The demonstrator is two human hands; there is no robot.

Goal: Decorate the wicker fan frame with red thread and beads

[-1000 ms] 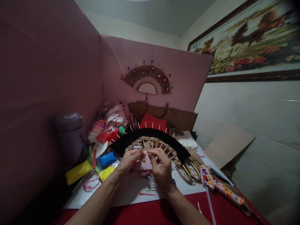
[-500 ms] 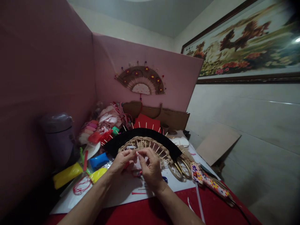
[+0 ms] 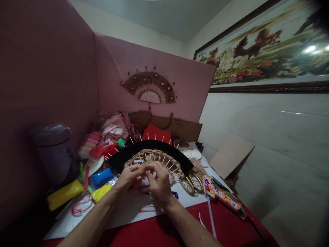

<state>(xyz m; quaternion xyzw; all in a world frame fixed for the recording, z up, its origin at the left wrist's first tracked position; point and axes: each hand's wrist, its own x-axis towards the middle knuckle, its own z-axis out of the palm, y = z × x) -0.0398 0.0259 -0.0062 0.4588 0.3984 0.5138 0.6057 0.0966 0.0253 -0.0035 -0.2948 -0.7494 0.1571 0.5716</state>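
Observation:
My left hand (image 3: 132, 175) and my right hand (image 3: 158, 180) meet at the near edge of a fan-shaped piece, fingertips pinched close together. What they hold between them is too small to make out. Behind them stands the fan, with a black band (image 3: 154, 144) across its top, woven wicker (image 3: 138, 154) below it and pale sticks poking out above. Small red and dark beads (image 3: 145, 189) lie under the hands, partly hidden.
Gold-handled scissors (image 3: 191, 183) and a flower-patterned glue gun (image 3: 221, 195) lie at the right. Blue (image 3: 102, 177) and yellow (image 3: 65, 195) packets, red cord (image 3: 82, 206) and a lidded bottle (image 3: 55, 154) are at the left. A finished fan (image 3: 151, 87) hangs behind.
The whole view has shifted, so things appear slightly further left. My fingertips have drawn closer together, and the small pale bit between them no longer shows.

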